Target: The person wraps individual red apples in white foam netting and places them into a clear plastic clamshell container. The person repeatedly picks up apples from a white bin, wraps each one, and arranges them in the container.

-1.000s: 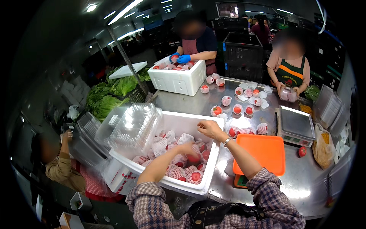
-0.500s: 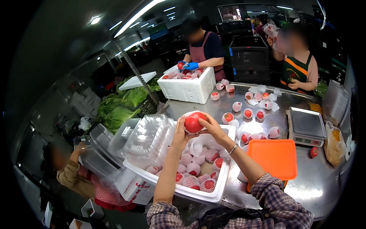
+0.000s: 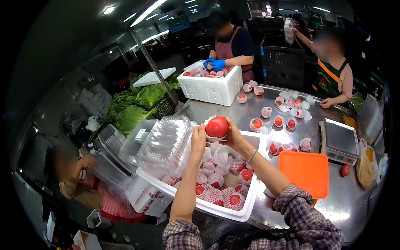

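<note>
A large red tomato [image 3: 217, 126] sits between my two hands above a white foam box [image 3: 260, 143]. White foam netting [image 3: 211, 138] wraps its lower and left side, leaving the red top bare. My left hand [image 3: 198, 139] grips it from the left, fingers upright against the netting. From the right, my right hand [image 3: 234, 137] closes on it, a bracelet on the wrist. Below, the foam box holds several netted tomatoes [image 3: 216, 180] and loose pale netting.
Stacked clear plastic clamshells [image 3: 164, 143] rest on the box's left corner. To the right are an orange tray [image 3: 303, 174], a scale [image 3: 341, 138] and netted tomatoes [image 3: 278, 121] on the metal table [image 3: 204, 109]. Across stands another foam box [image 3: 212, 89] with a blue-gloved co-worker; other people stand left and right.
More netting shows around the tomato, and my fingers have shifted outward to its sides. The co-worker at right has moved the clear package higher and lowered the other hand to the table.
</note>
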Action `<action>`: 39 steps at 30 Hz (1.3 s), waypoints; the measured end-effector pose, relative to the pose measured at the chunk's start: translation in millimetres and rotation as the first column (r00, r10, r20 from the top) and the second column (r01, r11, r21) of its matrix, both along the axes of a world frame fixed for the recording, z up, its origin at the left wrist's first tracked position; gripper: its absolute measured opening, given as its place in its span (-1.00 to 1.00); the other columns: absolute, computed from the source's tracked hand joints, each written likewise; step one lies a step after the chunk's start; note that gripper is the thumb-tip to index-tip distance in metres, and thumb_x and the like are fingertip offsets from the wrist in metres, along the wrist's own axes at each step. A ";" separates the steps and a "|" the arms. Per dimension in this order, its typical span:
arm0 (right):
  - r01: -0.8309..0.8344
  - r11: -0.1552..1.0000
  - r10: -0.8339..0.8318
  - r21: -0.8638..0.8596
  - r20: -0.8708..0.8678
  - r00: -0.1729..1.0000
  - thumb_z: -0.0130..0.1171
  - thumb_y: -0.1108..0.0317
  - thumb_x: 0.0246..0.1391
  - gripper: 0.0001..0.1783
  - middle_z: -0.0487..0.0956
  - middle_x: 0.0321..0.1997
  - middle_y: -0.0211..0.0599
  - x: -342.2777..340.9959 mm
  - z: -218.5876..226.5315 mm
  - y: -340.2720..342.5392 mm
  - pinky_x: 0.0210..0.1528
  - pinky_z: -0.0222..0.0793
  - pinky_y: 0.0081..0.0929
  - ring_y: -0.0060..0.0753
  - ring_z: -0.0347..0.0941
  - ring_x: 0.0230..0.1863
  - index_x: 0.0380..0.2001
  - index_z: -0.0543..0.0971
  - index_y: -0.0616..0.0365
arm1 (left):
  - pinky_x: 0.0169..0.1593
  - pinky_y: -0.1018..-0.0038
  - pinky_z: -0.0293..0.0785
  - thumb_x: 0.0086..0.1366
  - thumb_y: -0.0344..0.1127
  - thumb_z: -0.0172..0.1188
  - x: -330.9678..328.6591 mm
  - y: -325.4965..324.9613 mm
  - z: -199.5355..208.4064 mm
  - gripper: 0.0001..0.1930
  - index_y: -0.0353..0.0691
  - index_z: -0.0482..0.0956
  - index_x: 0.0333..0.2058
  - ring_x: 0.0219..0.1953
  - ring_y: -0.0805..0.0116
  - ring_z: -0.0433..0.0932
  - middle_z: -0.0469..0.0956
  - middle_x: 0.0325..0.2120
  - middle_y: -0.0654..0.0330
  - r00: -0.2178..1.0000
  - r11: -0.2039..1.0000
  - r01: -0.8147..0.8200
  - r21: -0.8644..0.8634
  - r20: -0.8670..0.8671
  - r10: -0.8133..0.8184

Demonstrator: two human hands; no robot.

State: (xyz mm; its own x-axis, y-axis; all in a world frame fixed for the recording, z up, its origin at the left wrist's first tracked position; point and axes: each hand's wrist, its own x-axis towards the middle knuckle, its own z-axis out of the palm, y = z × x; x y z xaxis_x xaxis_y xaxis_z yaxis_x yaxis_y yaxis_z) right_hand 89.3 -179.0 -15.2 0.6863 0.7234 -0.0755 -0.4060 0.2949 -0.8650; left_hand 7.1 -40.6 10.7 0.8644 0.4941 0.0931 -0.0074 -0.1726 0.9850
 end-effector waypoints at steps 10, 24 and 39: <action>0.492 0.860 -0.489 0.133 0.488 0.723 -0.10 -0.10 0.15 -0.45 0.48 -0.20 -0.18 -9.0 -6.6 3.8 -0.11 0.29 -0.49 -0.41 0.39 -0.18 -0.15 0.46 0.22 | -0.32 0.42 0.61 0.10 -0.20 0.26 -3.1 -35.4 1.0 -0.28 -0.15 0.02 0.14 -0.13 0.18 0.47 0.22 -0.03 -0.01 0.961 0.974 0.214 0.078 0.161 -0.224; 0.423 0.849 -0.438 0.316 -0.024 0.898 -0.01 0.25 0.18 -0.73 0.55 -0.44 -0.38 -3.9 -4.9 -0.1 -0.34 0.43 -0.61 -0.59 0.46 -0.50 -0.30 0.51 0.27 | -0.54 0.55 0.58 0.19 0.07 0.08 -3.3 -17.0 6.6 -0.52 -0.11 0.32 -0.04 -0.43 0.44 0.58 0.53 -0.33 0.20 0.925 0.734 0.377 -0.564 0.273 -0.265; 0.048 0.792 0.150 0.609 -0.270 0.951 0.05 0.19 0.14 -0.74 0.55 -0.25 -0.38 -15.1 16.9 -16.4 -0.13 0.46 -0.51 -0.53 0.50 -0.26 -0.23 0.48 0.13 | -0.42 0.54 0.56 0.09 0.38 -0.06 -6.9 -30.3 11.5 -0.35 -0.05 0.41 -0.09 -0.31 0.44 0.55 0.51 -0.24 0.32 0.941 0.476 0.333 -0.814 0.254 -0.224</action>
State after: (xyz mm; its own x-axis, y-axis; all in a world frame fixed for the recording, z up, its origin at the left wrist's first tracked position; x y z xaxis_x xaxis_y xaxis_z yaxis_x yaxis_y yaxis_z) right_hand 74.2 -195.5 1.7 0.6644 0.7204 0.1988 -0.6362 0.6848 -0.3554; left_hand 0.2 -70.8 22.2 0.9837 0.1206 -0.1338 -0.0039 0.7571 0.6533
